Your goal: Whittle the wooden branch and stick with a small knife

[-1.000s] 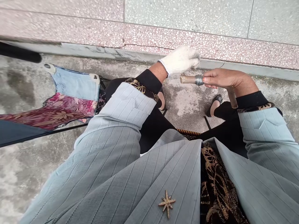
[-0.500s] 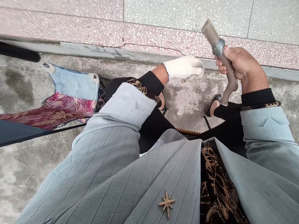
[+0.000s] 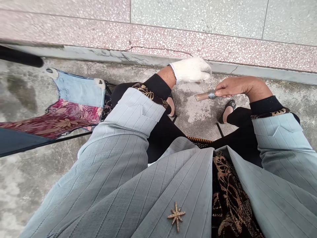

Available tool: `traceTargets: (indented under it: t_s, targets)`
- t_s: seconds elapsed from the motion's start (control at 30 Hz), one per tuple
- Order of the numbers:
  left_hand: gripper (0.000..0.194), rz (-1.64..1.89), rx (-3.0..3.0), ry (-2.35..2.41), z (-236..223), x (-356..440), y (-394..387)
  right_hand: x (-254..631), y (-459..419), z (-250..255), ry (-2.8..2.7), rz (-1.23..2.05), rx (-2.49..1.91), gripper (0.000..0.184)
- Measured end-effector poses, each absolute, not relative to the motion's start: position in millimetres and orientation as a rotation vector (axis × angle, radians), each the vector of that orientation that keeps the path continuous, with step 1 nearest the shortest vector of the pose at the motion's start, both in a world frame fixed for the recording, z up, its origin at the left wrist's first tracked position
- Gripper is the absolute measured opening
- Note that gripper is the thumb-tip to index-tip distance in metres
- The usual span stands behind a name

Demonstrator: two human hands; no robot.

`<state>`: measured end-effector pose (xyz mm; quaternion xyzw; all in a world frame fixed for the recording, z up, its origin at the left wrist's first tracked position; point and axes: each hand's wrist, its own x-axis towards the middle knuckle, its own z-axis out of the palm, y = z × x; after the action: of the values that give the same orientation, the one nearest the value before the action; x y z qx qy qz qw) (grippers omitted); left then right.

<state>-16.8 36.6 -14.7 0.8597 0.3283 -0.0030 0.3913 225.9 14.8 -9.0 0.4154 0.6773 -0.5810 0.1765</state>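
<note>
My left hand [image 3: 193, 70], in a white knitted glove, is closed, with its fingertips turned down and mostly hidden. A thin wire ran from it to the stick a second ago; at this moment that strand is too fine to make out. Bare and to its right, my right hand [image 3: 234, 86] grips a wooden stick [image 3: 201, 97], whose cut end points left. Silvery wire is wound in a coil [image 3: 211, 94] around the stick, just beyond my thumb and fingers. The stick's other end is hidden behind my right hand and wrist.
A pink and grey terrazzo step [image 3: 158, 38] with a cracked edge runs across in front. Below lies stained concrete ground [image 3: 195, 109]. To the left stands a folding seat of blue and maroon flowered cloth [image 3: 74, 112]. A dark bar [image 3: 21, 57] juts in at the left.
My right hand swung the stick up, its cut end away from me, then brought it back down and leftward. My gloved left hand shifted slightly right and back, staying closed.
</note>
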Motion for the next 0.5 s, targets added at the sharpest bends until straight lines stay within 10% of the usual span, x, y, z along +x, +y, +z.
traceTargets:
  t_s: [0.2,0.5]
  targets:
    - [0.038,-0.076,1.995,0.932,-8,-14,30,240,26,-15,2.066,-1.340,1.694,0.048]
    - [0.016,-0.072,1.900,0.976,1,-10,24,252,14,17,1.925,-2.509,1.480,0.047]
